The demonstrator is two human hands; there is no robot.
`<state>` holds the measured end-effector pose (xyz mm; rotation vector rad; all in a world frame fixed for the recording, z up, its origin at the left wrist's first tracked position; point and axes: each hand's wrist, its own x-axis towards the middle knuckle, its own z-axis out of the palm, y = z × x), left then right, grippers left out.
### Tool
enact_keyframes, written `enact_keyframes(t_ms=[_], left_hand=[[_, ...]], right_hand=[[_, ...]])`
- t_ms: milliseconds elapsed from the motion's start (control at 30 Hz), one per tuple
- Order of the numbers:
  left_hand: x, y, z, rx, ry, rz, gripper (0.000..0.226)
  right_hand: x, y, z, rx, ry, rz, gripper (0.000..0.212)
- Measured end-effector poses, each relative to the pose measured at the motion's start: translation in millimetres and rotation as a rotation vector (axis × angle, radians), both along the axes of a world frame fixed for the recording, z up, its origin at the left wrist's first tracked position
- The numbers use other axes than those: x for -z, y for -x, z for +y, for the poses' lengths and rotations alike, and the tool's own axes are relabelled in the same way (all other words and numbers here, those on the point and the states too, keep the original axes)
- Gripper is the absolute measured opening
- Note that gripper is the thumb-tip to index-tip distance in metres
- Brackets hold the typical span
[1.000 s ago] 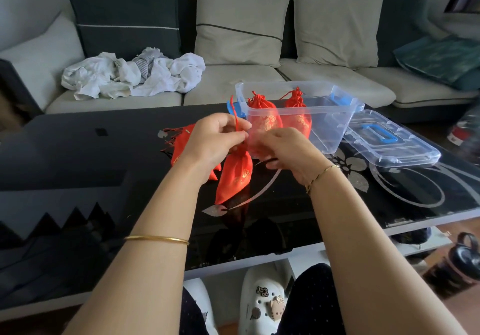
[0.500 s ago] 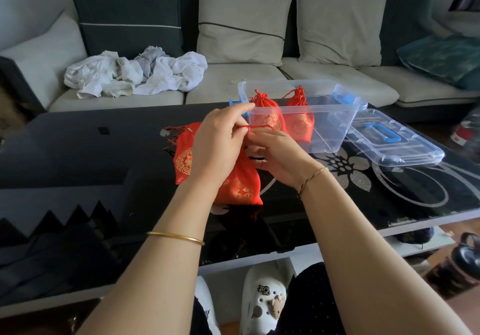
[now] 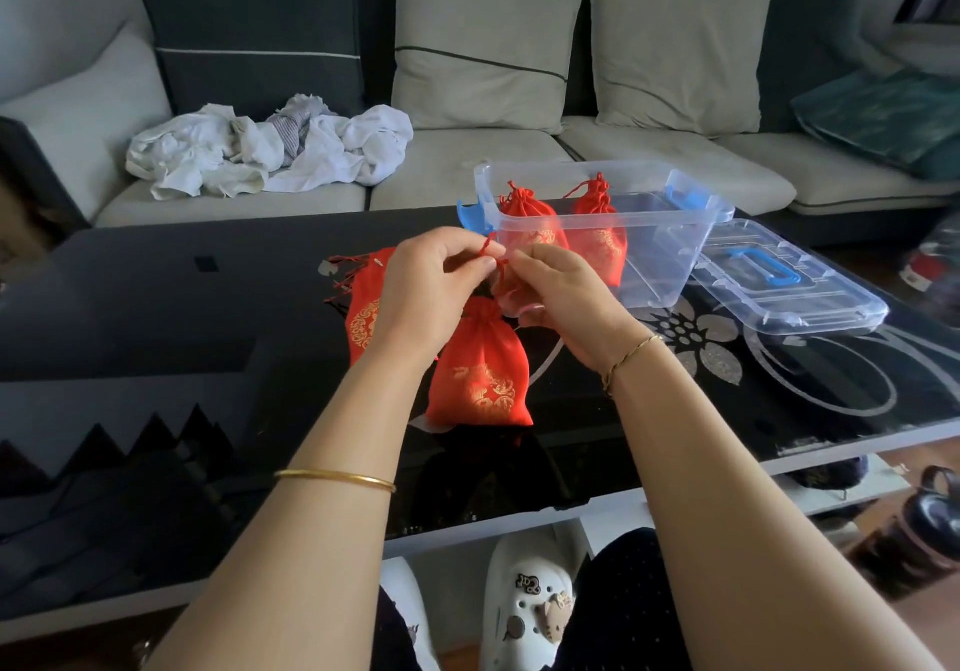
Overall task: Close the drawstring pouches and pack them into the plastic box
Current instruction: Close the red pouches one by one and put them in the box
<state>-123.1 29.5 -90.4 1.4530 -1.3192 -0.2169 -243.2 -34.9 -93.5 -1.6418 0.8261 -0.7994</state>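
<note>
A red drawstring pouch [image 3: 480,374] with gold print hangs just above the black table, its neck gathered. My left hand [image 3: 431,291] pinches its red cord [image 3: 491,249] from the left. My right hand [image 3: 561,296] pinches the same cord from the right, fingertips almost touching the left hand's. More red pouches [image 3: 363,306] lie flat on the table behind my left hand. The clear plastic box [image 3: 670,244] stands beyond my hands with two closed red pouches [image 3: 597,233] upright inside it.
The box's clear lid [image 3: 789,280] with a blue handle lies on the table to the right of the box. A sofa with cushions and a heap of white cloth [image 3: 270,150] runs behind the black glass table [image 3: 156,317]. White shoes [image 3: 530,603] stand under the table's front edge.
The pouch has swung from tilted to hanging straight with its neck drawn tighter. Both hands have come together on the cord, lifting slightly toward the box.
</note>
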Motion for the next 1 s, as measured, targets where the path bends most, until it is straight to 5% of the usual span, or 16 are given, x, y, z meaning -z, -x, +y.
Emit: enact_keyframes(t_ms=[200,433,533,633,733,1000], left_hand=[[0.6,-4.2,0.4,-0.065,-0.126,0.248,0.018],[5.2,-9.1,-2.7,-0.297,-0.337,0.249,0.027],[5.0,-11.3,-3.8,-0.373,-0.353,0.458,0.025],[2.6,-2.7,-3.7,-0.148,-0.24,0.819,0.028],[-2.7,1.1,-1.3,0.042,-0.181,0.941,0.031],[-7.6,-1.1,1.7,0.195,-0.382,0.496,0.009]], right_hand=[[-2.3,5.8,-2.8,0.111,-0.214,-0.101,0.036],[7.4,1.1,-4.8,-0.111,-0.738,-0.775,0.036],[21.2,6.3,-12.2,0.015,-0.827,-0.659,0.033],[34.5,3.2,-15.5,0.145,-0.897,-0.587,0.035],[26.9,0.6,-14.5,0.172,-0.867,-0.618,0.035],[-8.1,2.4,-3.6,0.143,-0.262,-0.399,0.027]])
